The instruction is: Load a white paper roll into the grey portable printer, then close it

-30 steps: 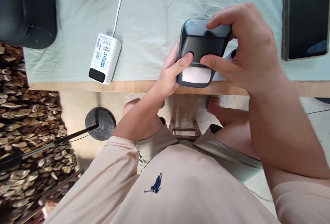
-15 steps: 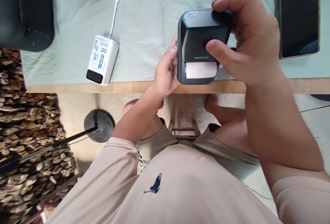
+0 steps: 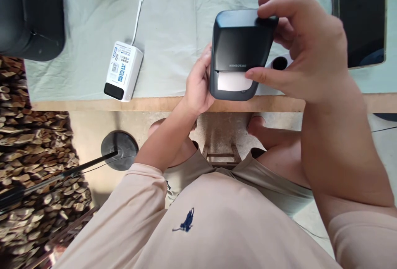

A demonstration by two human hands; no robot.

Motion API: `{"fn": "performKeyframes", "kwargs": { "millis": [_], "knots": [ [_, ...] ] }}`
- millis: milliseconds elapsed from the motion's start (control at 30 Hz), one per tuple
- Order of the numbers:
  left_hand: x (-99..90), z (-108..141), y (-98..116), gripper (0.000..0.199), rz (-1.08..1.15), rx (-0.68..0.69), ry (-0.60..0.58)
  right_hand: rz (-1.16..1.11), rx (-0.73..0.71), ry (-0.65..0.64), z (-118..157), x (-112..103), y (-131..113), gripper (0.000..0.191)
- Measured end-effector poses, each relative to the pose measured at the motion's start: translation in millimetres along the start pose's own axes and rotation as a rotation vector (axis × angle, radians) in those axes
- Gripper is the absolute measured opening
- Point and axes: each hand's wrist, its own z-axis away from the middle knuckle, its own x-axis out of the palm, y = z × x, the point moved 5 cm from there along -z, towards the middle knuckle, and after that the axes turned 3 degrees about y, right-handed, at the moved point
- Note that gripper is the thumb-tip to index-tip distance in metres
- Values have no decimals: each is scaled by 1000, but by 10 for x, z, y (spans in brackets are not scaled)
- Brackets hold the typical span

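1. One dark printer (image 3: 242,41) is held in front of the person, over the near edge of the table (image 3: 155,104); whether its underside touches the cloth (image 3: 167,54) cannot be told.
2. Two hands are on it, one at each side and apart from each other. The left hand (image 3: 198,83) is clamped around its left side, most of the fingers hidden. The right hand (image 3: 313,46) grips the right side, fingers at the upper corner and thumb against the lower front.
3. One piece of white paper (image 3: 231,81) shows at the printer's front, the right thumb at its right end.
4. One white round thing with a dark centre (image 3: 279,63) lies just beside the printer, partly hidden by the right hand.
5. One white power bank (image 3: 123,68) with one short cable (image 3: 135,25) lies left of the hands, well apart.
6. One dark-screened tablet (image 3: 366,21) lies at right, and one black case (image 3: 27,13) at far left.
7. Below are one round stand base (image 3: 124,153), one wooden stool (image 3: 221,154) and one stack of firewood (image 3: 43,145), its pieces too many to count.
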Motion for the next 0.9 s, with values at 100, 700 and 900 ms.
{"fn": "performKeyframes", "kwargs": {
  "millis": [100,700,900],
  "knots": [
    [35,20,3,47,51,14,7,30,-46,109,-51,-38,-98,65],
    [20,2,-91,21,-95,53,-247,408,342,37,20,-33,-255,42],
    [19,33,-124,35,-107,-65,-136,736,437,-215,-85,0,-278,31]
  ]
}}
